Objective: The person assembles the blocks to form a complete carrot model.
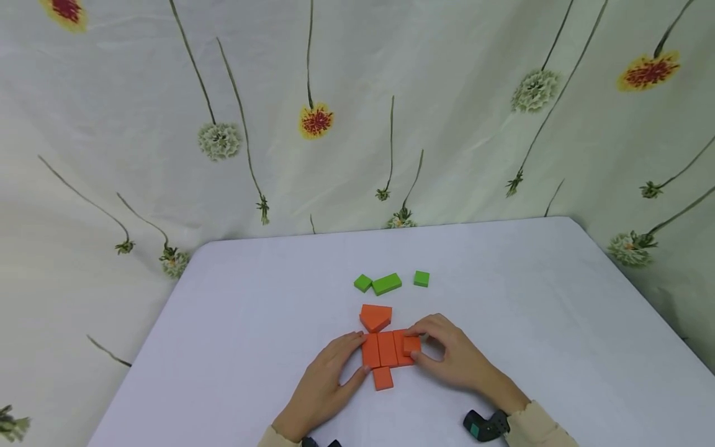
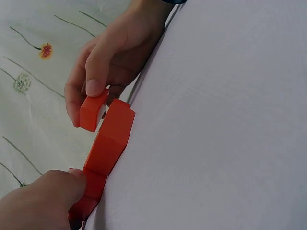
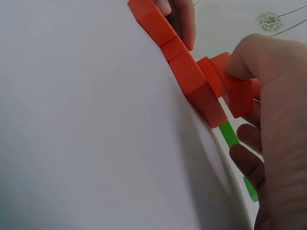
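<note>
Several orange blocks lie edge to edge in a short row [image 1: 388,349] on the table. My right hand [image 1: 458,357] pinches a small orange block [image 1: 411,346] between thumb and fingers, just over the row's right end; the left wrist view shows this block [image 2: 91,115] raised above the others. At the row's left end my left hand [image 1: 326,382] holds the leftmost orange block [image 1: 371,351], fingertips at its far corner and thumb at its near one. A small square orange block [image 1: 383,378] touches the row's near side. Beyond the row sits a five-sided orange block [image 1: 376,317].
Farther back on the white table [image 1: 268,310] lie a small green block [image 1: 363,283], a longer green block [image 1: 386,284] and another small green block [image 1: 421,279]. A flower-patterned cloth [image 1: 447,124] hangs behind the table. A dark wrist device [image 1: 486,426] is on the right forearm.
</note>
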